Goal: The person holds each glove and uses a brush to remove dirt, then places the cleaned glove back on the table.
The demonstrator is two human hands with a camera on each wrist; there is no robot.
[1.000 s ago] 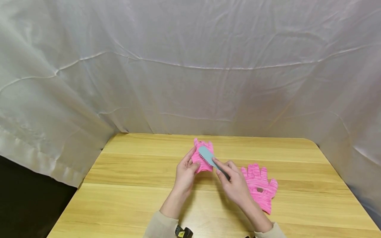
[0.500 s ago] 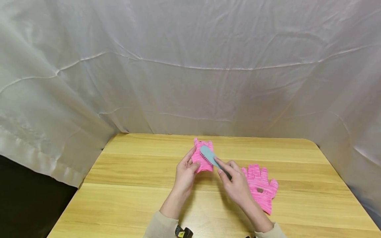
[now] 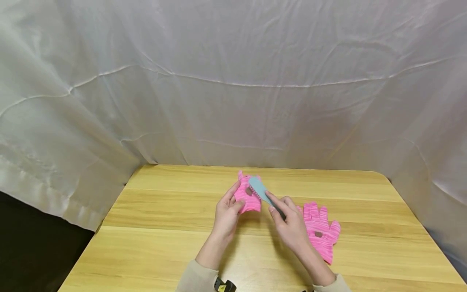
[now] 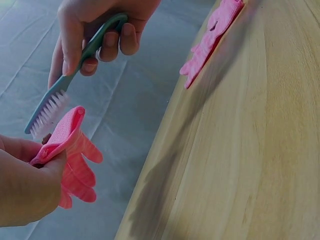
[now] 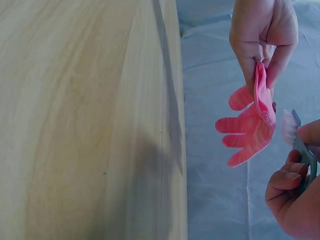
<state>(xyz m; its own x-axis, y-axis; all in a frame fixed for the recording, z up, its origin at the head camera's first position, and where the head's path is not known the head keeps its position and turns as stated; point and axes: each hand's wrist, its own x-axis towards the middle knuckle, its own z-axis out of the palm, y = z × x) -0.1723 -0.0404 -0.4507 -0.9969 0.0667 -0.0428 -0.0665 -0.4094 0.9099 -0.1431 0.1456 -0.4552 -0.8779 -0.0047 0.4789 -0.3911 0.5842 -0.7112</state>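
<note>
My left hand (image 3: 227,214) pinches a small pink knitted glove (image 3: 251,204) by its edge near the cuff, thumb on the near face, and holds it above the table. A dark brown patch (image 3: 249,191) shows on that glove's face. My right hand (image 3: 290,223) grips the handle of a blue-green brush (image 3: 258,186), index finger stretched along its back. In the left wrist view the brush's pale bristles (image 4: 49,116) face the glove; a small gap appears between them in the right wrist view. The held glove's fingers (image 5: 234,125) hang loose.
A second pink glove (image 3: 324,242) with a brown patch lies flat on the wooden table (image 3: 157,251), partly behind my right hand and forearm. Grey cloth (image 3: 233,117) hangs behind the table and along its sides.
The brush in my right hand has shifted slightly right and off the glove's middle, uncovering the brown patch. My left hand and the held glove have hardly moved.
</note>
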